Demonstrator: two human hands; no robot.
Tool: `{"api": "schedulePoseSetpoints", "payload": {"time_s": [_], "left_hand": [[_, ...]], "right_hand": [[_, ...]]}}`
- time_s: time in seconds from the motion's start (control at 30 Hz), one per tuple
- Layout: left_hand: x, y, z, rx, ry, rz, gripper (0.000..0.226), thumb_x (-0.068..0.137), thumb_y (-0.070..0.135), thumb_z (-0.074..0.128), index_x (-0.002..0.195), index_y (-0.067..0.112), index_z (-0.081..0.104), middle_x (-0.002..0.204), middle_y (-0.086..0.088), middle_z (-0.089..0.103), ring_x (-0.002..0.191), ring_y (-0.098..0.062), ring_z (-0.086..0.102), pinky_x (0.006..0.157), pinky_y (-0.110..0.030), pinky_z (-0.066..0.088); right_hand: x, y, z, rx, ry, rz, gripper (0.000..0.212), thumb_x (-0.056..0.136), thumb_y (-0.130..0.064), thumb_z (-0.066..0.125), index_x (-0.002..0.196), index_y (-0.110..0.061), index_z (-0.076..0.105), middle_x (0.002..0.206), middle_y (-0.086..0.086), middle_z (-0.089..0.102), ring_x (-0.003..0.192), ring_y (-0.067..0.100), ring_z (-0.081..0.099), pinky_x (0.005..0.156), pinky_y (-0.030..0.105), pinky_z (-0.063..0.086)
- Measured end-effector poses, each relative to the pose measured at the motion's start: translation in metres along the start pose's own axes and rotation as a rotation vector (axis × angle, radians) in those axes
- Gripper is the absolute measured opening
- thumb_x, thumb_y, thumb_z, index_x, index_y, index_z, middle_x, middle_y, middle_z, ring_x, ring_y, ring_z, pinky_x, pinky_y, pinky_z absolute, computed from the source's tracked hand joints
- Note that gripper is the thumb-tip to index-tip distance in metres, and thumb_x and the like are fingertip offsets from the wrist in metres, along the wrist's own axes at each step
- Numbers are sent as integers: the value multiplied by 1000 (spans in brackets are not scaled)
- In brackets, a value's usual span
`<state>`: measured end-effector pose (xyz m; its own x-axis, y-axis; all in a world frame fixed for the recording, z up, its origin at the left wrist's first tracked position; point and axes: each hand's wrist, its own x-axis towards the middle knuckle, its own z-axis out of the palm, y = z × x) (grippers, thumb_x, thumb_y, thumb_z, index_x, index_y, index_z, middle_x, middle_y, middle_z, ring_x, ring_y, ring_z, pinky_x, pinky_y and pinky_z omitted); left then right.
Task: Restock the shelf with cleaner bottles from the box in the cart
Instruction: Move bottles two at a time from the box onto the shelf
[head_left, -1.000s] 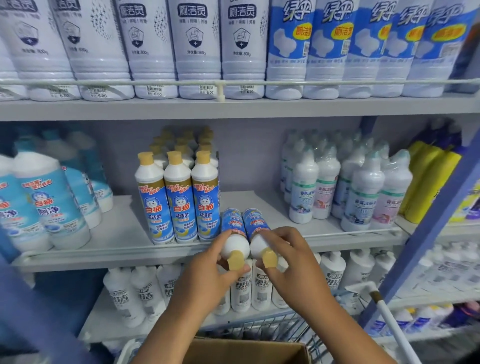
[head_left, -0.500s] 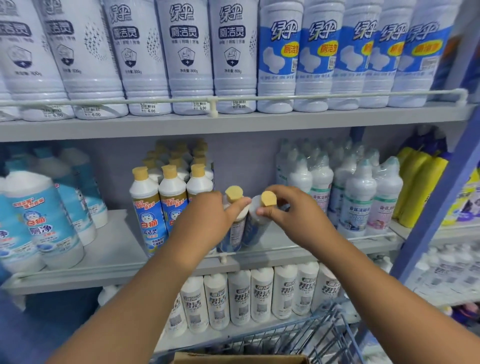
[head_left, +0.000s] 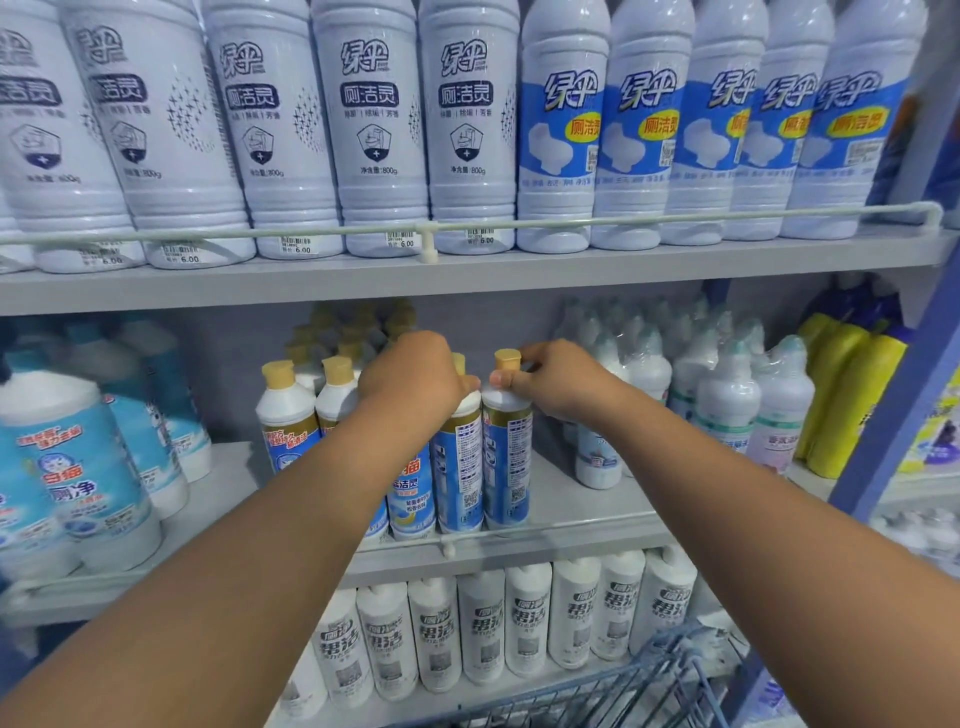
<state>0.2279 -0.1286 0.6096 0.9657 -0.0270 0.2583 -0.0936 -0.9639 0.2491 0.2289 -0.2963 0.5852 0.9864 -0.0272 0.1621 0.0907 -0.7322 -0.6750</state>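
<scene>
Both blue-label white plastic cleaner bottles w/ yellow caps, tilted 0.5 s ago, now stand upright on the grey metal shelf (head_left: 587, 512). Left hand (head_left: 410, 376) grip is clamped on the left bottle (head_left: 458, 467) neck; right hand (head_left: 558, 382) pinches the right bottle (head_left: 506, 462) neck, both bottles straight below the grip, beside the earlier row.

Top shelf (head_left: 467, 283): five grey-label bottles (head_left: 370, 130), five blue-label ones (head_left: 641, 130). Front row of the middle shelf: five yellow-capped bottles (head_left: 506, 441). Two hands (head_left: 410, 379).

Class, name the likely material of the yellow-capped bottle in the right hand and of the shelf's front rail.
Yellow-capped bottle: likely plastic, matte white shoulder, glossy printed label reflecting light. Right hand pinches its neck. Front rail: seemingly clear plastic, since bottle bases show through it.
</scene>
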Motion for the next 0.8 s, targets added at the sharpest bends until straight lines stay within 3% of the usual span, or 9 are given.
{"api": "schedulePoseSetpoints", "payload": {"time_s": [0.1, 0.2, 0.27, 0.33, 0.4, 0.53, 0.67, 0.8], "left_hand": [[1, -9, -7, 174, 79, 106, 48, 80, 64, 65, 101, 22, 64, 89, -1, 58, 82, -24, 58, 61, -29, 40], [8, -21, -14, 245, 181, 323, 49, 85, 60, 60, 121, 26, 63, 110, -2, 67, 101, -24, 62, 73, -32, 50], [15, -28, -18, 54, 38, 430, 49, 93, 46, 58, 139, 30, 53, 132, 1, 62, 119, -21, 58, 92, -32, 49], [20, -30, -18, -130, -137, 457, 44, 96, 33, 58, 140, 31, 53, 138, 5, 59, 123, -15, 55, 94, -24, 42], [24, -29, -14, -128, -182, 464, 36, 97, 28, 58, 133, 30, 60, 135, 6, 60, 117, -15, 56, 87, -22, 38], [29, -27, -11, -124, -171, 429, 30, 93, 31, 63, 123, 30, 65, 125, 3, 64, 107, -17, 58, 82, -27, 43], [30, -24, -10, -121, -148, 429, 35, 88, 37, 70, 121, 26, 67, 119, 1, 66, 102, -17, 59, 82, -28, 47], [29, -22, -6, -96, -117, 455, 31, 89, 39, 69, 114, 22, 68, 112, 0, 67, 95, -18, 58, 75, -28, 43]], "right_hand": [[-2, 3, 2, 4, -14, 6, 25, 88, -52, 67, 88, -28, 69, 82, -11, 67, 79, 9, 64, 65, 27, 48], [-7, 5, 2, -13, 2, -32, 21, 89, -52, 66, 83, -32, 64, 79, -16, 63, 75, -1, 58, 60, 22, 42], [-9, 2, 3, -26, 77, -59, 28, 85, -53, 70, 93, -26, 65, 84, -12, 63, 78, 3, 59, 61, 23, 44], [-7, -4, 2, -50, 148, -44, 45, 78, -53, 76, 100, -16, 67, 91, -2, 67, 84, 13, 63, 69, 31, 53], [-8, -10, 1, -131, 157, -29, 47, 76, -52, 79, 97, -11, 67, 90, 5, 69, 83, 19, 64, 71, 35, 54], [-8, -16, -3, -200, 130, -17, 42, 79, -49, 77, 91, -10, 67, 84, 6, 66, 78, 20, 61, 63, 32, 48], [-6, -18, -9, -198, 67, 7, 40, 83, -43, 76, 100, -7, 69, 94, 11, 70, 89, 26, 66, 71, 35, 53], [-6, -17, -12, -163, 10, 14, 30, 87, -34, 73, 100, -8, 67, 94, 9, 69, 79, 22, 64, 56, 25, 45]]}}
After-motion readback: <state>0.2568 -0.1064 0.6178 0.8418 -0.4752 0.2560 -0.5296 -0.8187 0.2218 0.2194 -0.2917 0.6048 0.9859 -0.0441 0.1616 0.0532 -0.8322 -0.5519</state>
